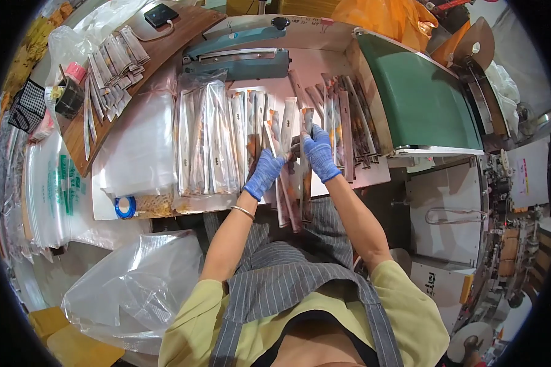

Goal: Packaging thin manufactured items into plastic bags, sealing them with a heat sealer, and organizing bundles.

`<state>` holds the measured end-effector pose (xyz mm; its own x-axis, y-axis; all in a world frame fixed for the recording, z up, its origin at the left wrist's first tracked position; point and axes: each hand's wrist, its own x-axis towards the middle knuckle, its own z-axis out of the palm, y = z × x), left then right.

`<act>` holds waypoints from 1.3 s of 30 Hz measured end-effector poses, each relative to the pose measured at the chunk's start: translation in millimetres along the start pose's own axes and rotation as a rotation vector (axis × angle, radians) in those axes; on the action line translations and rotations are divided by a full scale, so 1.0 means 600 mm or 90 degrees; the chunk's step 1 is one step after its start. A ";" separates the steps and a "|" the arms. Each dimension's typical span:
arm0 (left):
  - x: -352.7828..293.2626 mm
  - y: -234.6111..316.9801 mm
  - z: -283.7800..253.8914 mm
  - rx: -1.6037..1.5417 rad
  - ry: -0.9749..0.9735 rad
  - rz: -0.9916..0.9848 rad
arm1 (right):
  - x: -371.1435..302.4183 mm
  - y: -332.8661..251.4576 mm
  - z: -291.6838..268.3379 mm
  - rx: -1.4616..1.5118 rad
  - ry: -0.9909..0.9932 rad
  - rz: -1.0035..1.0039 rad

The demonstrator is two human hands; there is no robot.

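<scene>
My left hand (265, 173), in a blue glove, is closed round several long slim packets (288, 122) near the table's front edge. Beside it, my right hand (321, 154), gloved alike, grips another long slim packet (305, 186); its lower end hangs past the edge over my lap. Just left of my hands stands a row of loose slim packets (237, 119). Further left lie clear bags filled with such packets (208, 144). More loose packets (362, 116) lean against each other to the right of my right hand. The fingertips are partly hidden by the packets.
A teal heat sealer (245, 64) stands at the back. Flat clear bags (138, 140) lie at left, by a blue-rimmed tape roll (125, 207). A wooden board (177, 40) carries a phone (160, 15) and packets. The green sloping belt (416, 92) borders the right side.
</scene>
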<state>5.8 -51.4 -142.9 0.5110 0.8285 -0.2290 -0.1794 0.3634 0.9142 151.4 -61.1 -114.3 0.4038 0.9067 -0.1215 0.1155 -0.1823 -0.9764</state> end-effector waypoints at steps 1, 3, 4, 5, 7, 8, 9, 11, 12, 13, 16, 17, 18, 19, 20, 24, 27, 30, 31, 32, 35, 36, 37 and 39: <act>0.026 -0.041 -0.005 0.027 0.017 0.095 | 0.023 0.036 -0.018 -0.057 0.012 -0.069; 0.013 -0.041 -0.026 -0.042 0.001 0.049 | -0.012 -0.065 0.001 0.071 -0.038 0.032; 0.010 -0.033 -0.019 -0.107 -0.049 0.009 | 0.007 -0.085 -0.027 0.021 -0.004 0.015; 0.013 -0.028 -0.014 -0.104 -0.059 0.010 | 0.060 -0.061 -0.078 -0.435 0.117 -0.273; 0.012 -0.030 -0.029 -0.117 -0.121 -0.088 | 0.092 -0.084 -0.099 -0.657 0.317 -0.382; 0.016 -0.049 -0.039 -0.117 -0.119 -0.086 | 0.099 -0.093 -0.098 -0.710 0.376 -0.434; 0.034 -0.079 -0.042 -0.109 -0.090 -0.031 | 0.103 -0.073 -0.098 -0.596 0.307 -0.423; 0.024 -0.075 -0.038 -0.190 -0.059 -0.070 | 0.058 -0.081 -0.045 -0.450 0.046 -0.197; 0.026 -0.069 -0.023 -0.185 -0.076 -0.066 | 0.057 -0.031 -0.041 -0.086 -0.107 -0.059; 0.017 -0.070 -0.033 -0.113 -0.041 -0.034 | 0.017 -0.038 -0.013 0.134 -0.196 0.093; 0.004 -0.062 -0.033 -0.082 -0.013 -0.033 | 0.003 -0.023 -0.017 0.092 -0.186 0.092; 0.012 -0.093 -0.050 -0.087 -0.036 -0.012 | 0.002 -0.040 -0.015 0.126 -0.168 0.062; 0.027 -0.126 -0.065 -0.093 -0.064 0.007 | 0.007 -0.057 -0.018 0.158 -0.145 0.034; -0.016 0.010 -0.001 -0.132 -0.129 -0.034 | 0.037 -0.046 -0.061 0.199 -0.117 0.002; -0.019 0.028 -0.013 -0.129 -0.116 -0.027 | 0.050 -0.075 -0.066 0.178 -0.085 0.008; -0.001 0.059 -0.024 -0.232 -0.143 -0.008 | 0.080 -0.154 -0.095 0.005 -0.075 -0.003; 0.002 0.075 0.007 -0.099 -0.238 -0.005 | 0.053 -0.120 -0.059 -0.034 -0.195 0.023; -0.009 0.056 0.021 -0.140 -0.173 -0.052 | 0.016 -0.108 -0.022 0.045 -0.192 0.053; -0.001 0.055 0.021 -0.138 -0.172 -0.051 | 0.034 -0.112 -0.039 -0.007 -0.185 0.043; 0.003 0.059 0.018 -0.070 -0.025 0.006 | 0.060 -0.119 -0.064 -0.058 -0.180 0.036; 0.021 0.075 -0.036 0.432 0.247 0.156 | 0.117 -0.160 -0.125 0.053 -0.106 -0.028; 0.030 0.080 -0.045 0.868 0.341 0.258 | 0.146 -0.160 -0.145 -0.450 0.124 -0.206; 0.029 0.075 -0.040 0.865 0.337 0.254 | 0.151 -0.137 -0.153 -0.609 0.270 -0.312; 0.038 0.070 -0.037 1.027 0.368 0.138 | 0.130 -0.121 -0.105 -0.658 0.256 -0.404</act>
<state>-8.6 -7.9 -117.0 0.1840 0.9657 0.1832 0.9427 -0.2261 0.2454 231.6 -0.8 -41.5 0.2428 0.7971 0.5529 0.9641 -0.1351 -0.2286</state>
